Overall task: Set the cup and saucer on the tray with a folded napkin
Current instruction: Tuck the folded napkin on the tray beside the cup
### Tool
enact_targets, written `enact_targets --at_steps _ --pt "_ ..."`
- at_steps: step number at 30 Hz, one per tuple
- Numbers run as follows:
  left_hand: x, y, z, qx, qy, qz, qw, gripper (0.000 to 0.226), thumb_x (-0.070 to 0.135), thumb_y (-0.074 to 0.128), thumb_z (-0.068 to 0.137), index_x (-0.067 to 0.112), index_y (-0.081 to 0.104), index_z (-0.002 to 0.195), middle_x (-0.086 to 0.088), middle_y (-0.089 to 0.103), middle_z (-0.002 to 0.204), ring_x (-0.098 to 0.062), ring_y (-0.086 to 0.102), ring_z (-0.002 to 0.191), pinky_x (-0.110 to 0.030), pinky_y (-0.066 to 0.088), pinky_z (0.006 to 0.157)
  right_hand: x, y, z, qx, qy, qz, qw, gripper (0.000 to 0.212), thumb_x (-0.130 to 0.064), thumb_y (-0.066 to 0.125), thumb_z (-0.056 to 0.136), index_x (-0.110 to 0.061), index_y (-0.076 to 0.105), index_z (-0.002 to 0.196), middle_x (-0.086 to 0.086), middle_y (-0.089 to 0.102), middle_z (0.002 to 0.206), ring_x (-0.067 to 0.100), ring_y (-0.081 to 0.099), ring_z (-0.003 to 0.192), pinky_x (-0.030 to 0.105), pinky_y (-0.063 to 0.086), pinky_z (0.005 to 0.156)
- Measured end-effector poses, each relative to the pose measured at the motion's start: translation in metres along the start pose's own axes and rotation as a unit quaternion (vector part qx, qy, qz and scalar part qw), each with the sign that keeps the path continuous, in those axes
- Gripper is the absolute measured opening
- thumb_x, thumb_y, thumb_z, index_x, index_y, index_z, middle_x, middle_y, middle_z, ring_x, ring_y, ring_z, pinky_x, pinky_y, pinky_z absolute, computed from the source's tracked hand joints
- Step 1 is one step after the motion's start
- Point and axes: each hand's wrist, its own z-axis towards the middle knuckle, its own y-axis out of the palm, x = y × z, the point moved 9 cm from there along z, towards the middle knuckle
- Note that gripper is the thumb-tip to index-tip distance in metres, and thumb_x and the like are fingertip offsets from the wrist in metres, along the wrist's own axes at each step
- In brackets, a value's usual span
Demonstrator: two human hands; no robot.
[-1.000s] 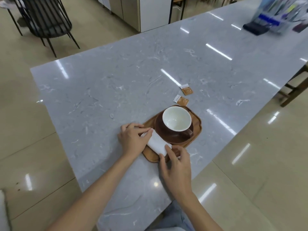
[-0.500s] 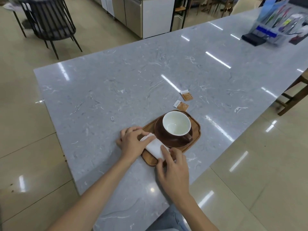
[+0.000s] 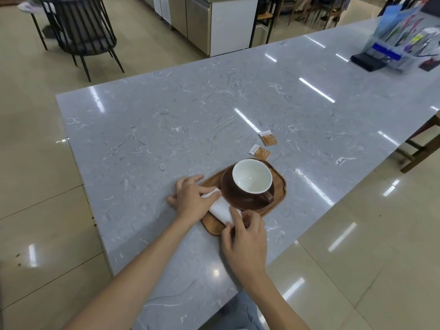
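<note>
A wooden tray (image 3: pixel 280 186) lies near the front edge of the grey marble table. On it stands a brown saucer (image 3: pixel 229 196) with a brown cup (image 3: pixel 252 177), white inside and empty, handle toward the right. A folded white napkin (image 3: pixel 220 208) lies on the tray's left part beside the saucer. My left hand (image 3: pixel 191 198) rests with spread fingers on the table and tray edge, its thumb pressing the napkin's far end. The napkin's near end is pinched between the index finger and thumb of my right hand (image 3: pixel 245 236).
Two small orange-and-white sachets (image 3: pixel 260 152) (image 3: pixel 268 138) lie on the table just beyond the tray. A clear rack of leaflets (image 3: pixel 402 41) stands at the far right. A black wire chair (image 3: pixel 81 32) and cabinets stand on the floor beyond the table.
Both hands stay on the napkin's ends and have shifted only slightly; my left fingers have spread a little. Cup, saucer and tray have not moved.
</note>
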Motion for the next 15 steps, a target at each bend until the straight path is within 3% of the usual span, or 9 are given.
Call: enact_targets --at_steps 5,9,13,15 --pt "0.001 0.001 -0.007 0.004 0.047 0.040 0.998 0.038 0.064 0.050 0.092 0.049 0.066 0.061 0.032 0.041 0.151 -0.013 0.013 0.151 -0.059 0.019 0.105 0.007 0.000 -0.010 0.023 -0.011 0.045 0.999 0.041 -0.028 0.070 0.092 -0.019 0.066 0.132 0.010 0.060 0.117 0.023 0.056 0.100 0.033 0.056 0.071" --pt "0.006 0.001 -0.007 0.025 0.078 0.059 0.995 0.039 0.066 0.047 0.093 0.045 0.077 0.078 0.035 0.039 0.151 -0.013 0.012 0.152 -0.059 0.019 0.106 0.010 0.000 -0.009 0.024 -0.033 0.039 0.998 0.042 -0.030 0.072 0.091 -0.019 0.067 0.131 0.010 0.061 0.113 0.021 0.058 0.094 0.030 0.054 0.067" --pt "0.012 0.000 -0.008 0.040 0.074 0.050 0.995 0.038 0.061 0.049 0.095 0.049 0.057 0.059 0.032 0.046 0.148 -0.013 0.019 0.150 -0.056 0.020 0.104 0.012 -0.001 -0.005 0.003 -0.048 0.036 0.998 0.042 -0.035 0.069 0.093 -0.022 0.065 0.133 0.006 0.059 0.113 0.018 0.057 0.095 0.026 0.052 0.068" --pt "0.011 0.000 -0.010 0.049 0.067 0.048 0.995 0.042 0.057 0.045 0.099 0.041 0.064 0.065 0.030 0.048 0.147 -0.013 0.023 0.148 -0.056 0.021 0.105 0.013 -0.007 -0.003 -0.016 -0.056 0.058 0.997 0.042 -0.039 0.067 0.094 -0.025 0.064 0.133 0.003 0.056 0.116 0.015 0.056 0.098 0.025 0.054 0.070"
